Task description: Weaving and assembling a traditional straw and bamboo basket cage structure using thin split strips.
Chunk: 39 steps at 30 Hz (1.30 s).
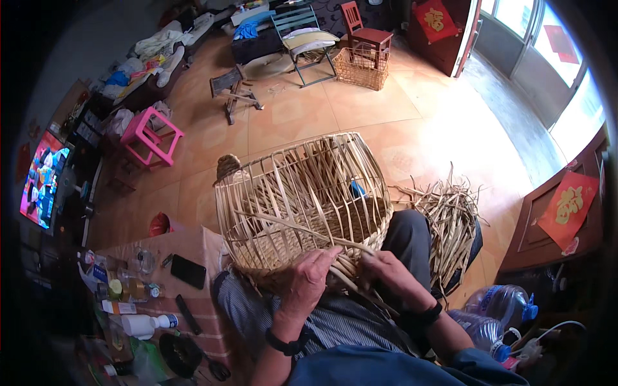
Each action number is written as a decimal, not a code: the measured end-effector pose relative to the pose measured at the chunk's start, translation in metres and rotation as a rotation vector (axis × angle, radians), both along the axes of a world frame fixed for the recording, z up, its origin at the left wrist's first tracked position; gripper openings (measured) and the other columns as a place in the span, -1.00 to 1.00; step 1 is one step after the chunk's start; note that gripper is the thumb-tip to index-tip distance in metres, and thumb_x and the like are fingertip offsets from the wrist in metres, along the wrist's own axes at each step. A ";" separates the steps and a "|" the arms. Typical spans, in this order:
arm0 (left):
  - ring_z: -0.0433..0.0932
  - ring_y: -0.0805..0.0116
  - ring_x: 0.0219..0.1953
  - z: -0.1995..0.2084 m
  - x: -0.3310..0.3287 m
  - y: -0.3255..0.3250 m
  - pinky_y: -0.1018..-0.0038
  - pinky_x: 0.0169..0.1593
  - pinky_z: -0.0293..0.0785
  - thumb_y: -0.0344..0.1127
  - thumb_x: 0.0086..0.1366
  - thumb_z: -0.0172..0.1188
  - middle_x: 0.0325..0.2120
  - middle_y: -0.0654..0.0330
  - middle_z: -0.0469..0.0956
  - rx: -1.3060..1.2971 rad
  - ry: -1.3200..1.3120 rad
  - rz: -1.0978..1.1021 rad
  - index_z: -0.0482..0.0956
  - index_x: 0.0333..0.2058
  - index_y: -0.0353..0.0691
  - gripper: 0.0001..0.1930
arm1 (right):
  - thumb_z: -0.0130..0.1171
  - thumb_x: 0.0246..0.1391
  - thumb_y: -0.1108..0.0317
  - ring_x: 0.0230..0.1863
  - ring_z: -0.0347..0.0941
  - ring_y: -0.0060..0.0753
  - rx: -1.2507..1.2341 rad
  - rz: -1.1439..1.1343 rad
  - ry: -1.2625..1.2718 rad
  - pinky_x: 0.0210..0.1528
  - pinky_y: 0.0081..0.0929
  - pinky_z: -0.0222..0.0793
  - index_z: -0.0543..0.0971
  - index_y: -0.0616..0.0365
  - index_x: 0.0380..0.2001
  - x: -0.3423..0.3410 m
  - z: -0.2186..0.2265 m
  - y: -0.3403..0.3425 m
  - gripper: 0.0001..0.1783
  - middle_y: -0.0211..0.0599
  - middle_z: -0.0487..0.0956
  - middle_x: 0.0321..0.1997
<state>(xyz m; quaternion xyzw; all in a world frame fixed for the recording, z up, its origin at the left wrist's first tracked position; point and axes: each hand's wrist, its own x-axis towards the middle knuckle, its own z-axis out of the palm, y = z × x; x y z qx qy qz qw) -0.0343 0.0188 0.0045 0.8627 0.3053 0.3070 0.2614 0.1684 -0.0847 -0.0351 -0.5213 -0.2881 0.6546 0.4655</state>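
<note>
A half-woven basket (301,239) lies across my lap, its wire frame partly covered with straw-coloured plant strands. Its near wall is densely plaited, while upright strands with gaps between them run up the far side. My left hand (308,283) is closed at the near edge, its fingertips pinching a strand. Just to its right, my right hand (393,276) is closed around a pale dried plant strand (351,244) that crosses the weave. Several loose strand ends show between and below the hands. A small blue object (358,188) shows among the strands at the basket's right.
A heap of dried strands (444,222) lies right of my knee. Water bottles (502,305) stand at lower right. On the left, a cloth-covered table holds a phone (188,271), scissors (219,369) and jars. Beyond are a pink stool (152,136), a folding stool (233,93) and a wicker crate (362,69).
</note>
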 end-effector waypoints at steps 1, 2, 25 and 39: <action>0.66 -0.01 -0.28 0.000 0.000 0.001 0.25 -0.20 0.59 -0.55 0.30 0.22 -0.35 0.02 0.66 0.000 -0.001 0.004 0.70 -0.06 -0.23 -0.74 | -0.05 0.50 -0.03 -0.48 0.47 -0.56 0.184 -0.024 0.161 -0.37 -0.56 0.41 0.58 0.19 -0.19 0.009 -0.003 -0.010 -0.53 -0.40 0.64 -0.36; 0.67 0.01 -0.28 0.001 -0.001 0.003 0.25 -0.19 0.59 -0.54 0.30 0.24 -0.35 0.03 0.67 -0.010 0.012 -0.011 0.71 -0.06 -0.23 -0.75 | -0.07 0.50 -0.03 -0.52 0.43 -0.55 0.186 -0.182 0.288 -0.37 -0.55 0.41 0.56 0.17 -0.14 0.013 -0.009 -0.013 -0.54 -0.36 0.65 -0.31; 0.66 0.03 -0.25 -0.006 -0.007 0.003 0.25 -0.22 0.54 -0.47 0.31 0.12 -0.39 0.00 0.62 -0.093 0.032 -0.065 0.62 -0.14 -0.31 -0.82 | 0.31 0.23 0.16 0.01 0.57 -0.34 0.065 -0.203 0.051 0.03 -0.50 0.54 0.44 0.21 0.20 0.095 -0.064 -0.091 -0.43 -0.18 0.60 0.04; 0.64 -0.03 -0.12 -0.026 -0.004 -0.003 0.15 0.01 0.54 -0.37 0.19 0.33 -0.23 -0.02 0.64 -0.028 0.045 -0.088 0.56 -0.05 -0.33 -0.65 | 0.10 0.35 0.21 -0.41 0.53 -0.46 0.185 -0.213 -0.110 -0.43 -0.57 0.44 0.49 0.29 -0.01 0.036 0.058 -0.044 -0.66 -0.27 0.59 -0.37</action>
